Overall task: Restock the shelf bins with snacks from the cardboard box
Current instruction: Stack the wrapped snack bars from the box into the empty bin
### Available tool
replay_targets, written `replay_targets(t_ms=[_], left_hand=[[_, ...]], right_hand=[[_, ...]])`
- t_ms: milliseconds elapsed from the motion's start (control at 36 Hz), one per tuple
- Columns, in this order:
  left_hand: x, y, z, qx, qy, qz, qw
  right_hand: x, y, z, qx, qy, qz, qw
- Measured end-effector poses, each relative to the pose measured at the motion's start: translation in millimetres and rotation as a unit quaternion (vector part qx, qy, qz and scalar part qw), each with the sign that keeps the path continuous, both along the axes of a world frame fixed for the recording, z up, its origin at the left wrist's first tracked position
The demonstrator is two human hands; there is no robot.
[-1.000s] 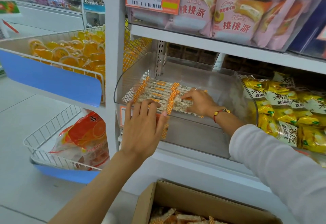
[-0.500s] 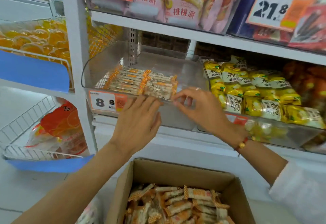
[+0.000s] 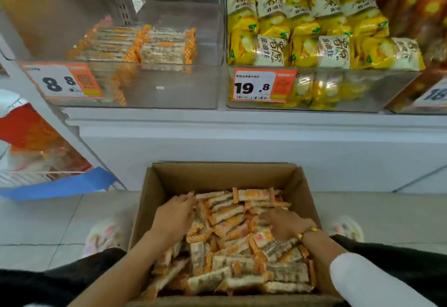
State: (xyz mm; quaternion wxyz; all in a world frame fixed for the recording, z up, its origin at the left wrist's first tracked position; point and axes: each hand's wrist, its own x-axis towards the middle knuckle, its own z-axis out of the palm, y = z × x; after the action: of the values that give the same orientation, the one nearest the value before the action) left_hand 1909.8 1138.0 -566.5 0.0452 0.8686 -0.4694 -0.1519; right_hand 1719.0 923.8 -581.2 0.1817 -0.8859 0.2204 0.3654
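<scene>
An open cardboard box [image 3: 300, 186] on the floor is full of orange-and-clear wrapped snack bars [image 3: 232, 241]. My left hand [image 3: 174, 217] lies palm down on the left of the pile, fingers stretched forward onto the packets. On the right of the pile rests my right hand [image 3: 283, 224], with a beaded bracelet at the wrist; its fingers bend down among the bars and the tips are hidden. Above, the clear shelf bin [image 3: 169, 89] with the 8.8 price tag holds a low row of the same bars [image 3: 142, 45] on its left half.
The neighbouring clear bin [image 3: 362, 99], tagged 19.8, is packed with yellow snack bags [image 3: 314, 38]. A white shelf base [image 3: 242, 142] stands behind the box. At the left hangs a wire basket with a blue front [image 3: 60, 186] holding orange bags. Grey floor tiles surround the box.
Both hands have left the shelf bin and dropped into the cardboard box, onto the snack bars. My view has tilted down toward the box.
</scene>
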Motion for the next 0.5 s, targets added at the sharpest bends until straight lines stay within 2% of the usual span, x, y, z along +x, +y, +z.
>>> replay_targets(t_ms=[111, 222, 389, 444, 500], left_hand=[[0, 17, -42, 0.15, 0.014, -0.038, 0.988], [9, 17, -32, 0.305, -0.006, -0.153, 0.94], [18, 1, -21, 0.307, -0.002, -0.208, 0.929], [15, -2, -19, 0.316, -0.053, -0.241, 0.916], [10, -3, -20, 0.339, -0.131, -0.29, 0.886]], right_hand=[[-3, -11, -9, 0.054, 0.102, 0.011, 0.993], [1, -11, -14, 0.062, 0.147, 0.028, 0.987], [9, -12, -13, 0.026, 0.117, 0.1, 0.988], [5, -14, -12, 0.036, 0.142, 0.103, 0.984], [0, -9, -8, 0.037, 0.152, 0.096, 0.983]])
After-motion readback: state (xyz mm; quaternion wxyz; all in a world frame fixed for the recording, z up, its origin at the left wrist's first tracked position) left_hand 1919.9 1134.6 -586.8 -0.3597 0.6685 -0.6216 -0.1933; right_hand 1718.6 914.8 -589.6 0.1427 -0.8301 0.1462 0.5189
